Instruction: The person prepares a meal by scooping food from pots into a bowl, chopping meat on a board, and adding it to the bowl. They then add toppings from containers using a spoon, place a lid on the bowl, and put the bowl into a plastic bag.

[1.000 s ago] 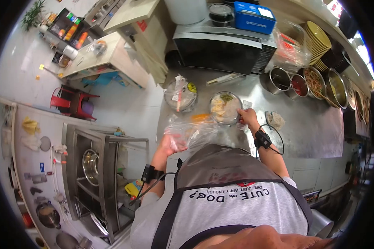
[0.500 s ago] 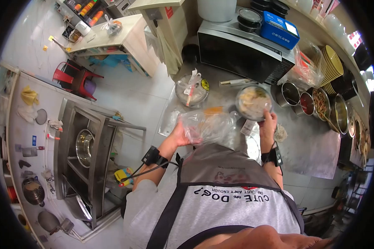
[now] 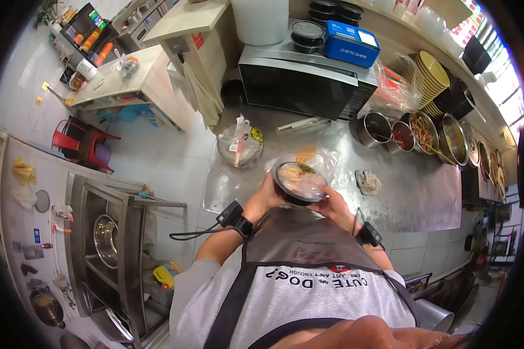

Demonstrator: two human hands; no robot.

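A round takeout bowl [image 3: 301, 179] with a black base, a clear lid and food inside is held up close to my apron, over the near edge of the steel counter. My left hand [image 3: 266, 195] grips its left side, the fingers partly hidden by the bowl. On the opposite side my right hand [image 3: 333, 205] has its fingers round the lower rim. A clear plastic bag [image 3: 327, 163] with an orange print shows just behind the bowl. Farther left stands another takeout bowl [image 3: 239, 148] tied in a bag, with a wrapped utensil on top.
A crumpled cloth [image 3: 368, 182] lies on the steel counter [image 3: 413, 200]. Behind are a microwave [image 3: 300, 87], a blue box [image 3: 353, 43] and chopsticks [image 3: 301, 124]. Metal pots [image 3: 376, 129] of food line the right, near stacked yellow bowls [image 3: 429, 75].
The bowl has come left and toward my body, from my right hand alone into both hands. My left hand has moved from the plastic bag to the bowl. The view has shifted right.
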